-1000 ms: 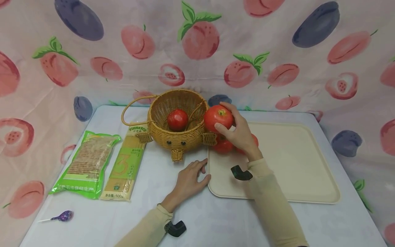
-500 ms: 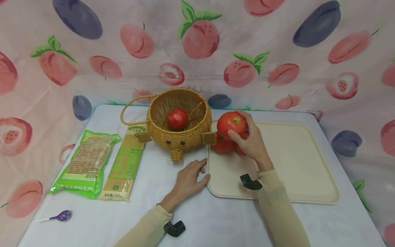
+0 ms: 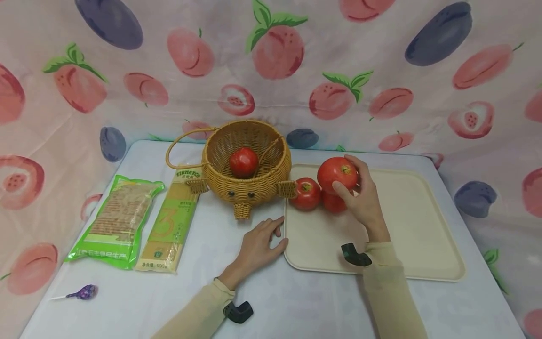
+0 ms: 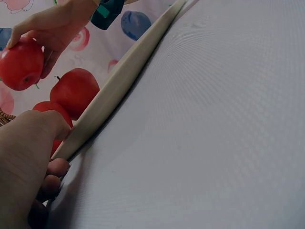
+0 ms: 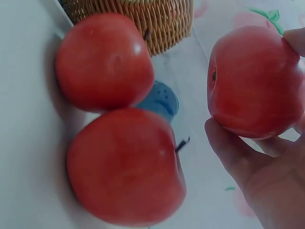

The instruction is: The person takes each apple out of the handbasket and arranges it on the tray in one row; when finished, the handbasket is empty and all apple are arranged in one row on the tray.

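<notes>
My right hand (image 3: 364, 197) holds a red apple (image 3: 337, 174) between thumb and fingers, raised over the left part of a cream tray (image 3: 406, 226). Below it, two more red apples sit side by side at the tray's back left: one apple (image 3: 306, 193) is in full view, while the held one partly covers the other apple (image 3: 333, 201). In the right wrist view both apples (image 5: 126, 167) show their stems. My left hand (image 3: 258, 249) rests on the table, its fingertips at the tray's left rim (image 4: 121, 81). A wicker basket (image 3: 241, 190) with an animal face contains one dark red fruit (image 3: 243, 162).
Left of the basket lie a pack of noodles (image 3: 171, 226) and a green-edged bag (image 3: 116, 221) of brownish food. A purple lollipop (image 3: 86, 292) is near the front left. Behind the table hangs a fruit-print cloth (image 3: 186, 99).
My right hand has carried the apple rightward and slightly down, from beside the basket's rim to above the tray's apples. The left hand stays put.
</notes>
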Tool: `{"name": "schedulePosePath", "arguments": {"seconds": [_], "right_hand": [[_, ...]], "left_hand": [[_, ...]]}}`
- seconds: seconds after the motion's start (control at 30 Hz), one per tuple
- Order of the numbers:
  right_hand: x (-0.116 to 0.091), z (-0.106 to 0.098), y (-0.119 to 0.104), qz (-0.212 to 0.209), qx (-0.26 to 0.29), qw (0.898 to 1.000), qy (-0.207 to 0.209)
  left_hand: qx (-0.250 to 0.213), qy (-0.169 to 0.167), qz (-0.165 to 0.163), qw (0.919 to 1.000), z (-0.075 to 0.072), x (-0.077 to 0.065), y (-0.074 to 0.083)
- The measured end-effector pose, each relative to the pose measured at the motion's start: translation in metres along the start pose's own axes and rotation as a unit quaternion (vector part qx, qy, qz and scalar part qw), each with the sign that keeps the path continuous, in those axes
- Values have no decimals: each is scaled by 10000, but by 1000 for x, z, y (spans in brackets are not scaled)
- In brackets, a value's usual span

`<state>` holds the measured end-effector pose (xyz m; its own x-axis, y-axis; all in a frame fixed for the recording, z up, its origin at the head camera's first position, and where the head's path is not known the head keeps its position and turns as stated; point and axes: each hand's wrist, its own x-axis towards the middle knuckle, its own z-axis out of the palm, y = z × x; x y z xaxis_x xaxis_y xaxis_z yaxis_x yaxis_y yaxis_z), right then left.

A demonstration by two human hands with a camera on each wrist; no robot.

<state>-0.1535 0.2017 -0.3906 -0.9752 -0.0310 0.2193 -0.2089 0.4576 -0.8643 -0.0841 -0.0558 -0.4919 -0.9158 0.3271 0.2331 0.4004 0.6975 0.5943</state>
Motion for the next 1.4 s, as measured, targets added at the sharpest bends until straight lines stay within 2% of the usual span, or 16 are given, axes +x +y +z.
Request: {"name": "schedulePosePath", "arguments": {"seconds": [0.27,0.67,0.97,1.23,1.4], "right_hand": [[-3,-10,13,71,-61,9999,122],[-9,-22,17,129,-141,9995,253],[-11,-35,32,244,-134,9986,453],[-13,-51,38,467,-390,9966,556],[-14,-61,45,793,-512,9936,614]], "left_hand": [[28,-47,-32,10000,-1,0,-1],[76,-74,-137,9999,-2,2,1],[58,-110,-126,9998,-1,1,1],[55,-41,-84,9999,0,0,0],[58,-20,-83,9999,1,1,0]]}}
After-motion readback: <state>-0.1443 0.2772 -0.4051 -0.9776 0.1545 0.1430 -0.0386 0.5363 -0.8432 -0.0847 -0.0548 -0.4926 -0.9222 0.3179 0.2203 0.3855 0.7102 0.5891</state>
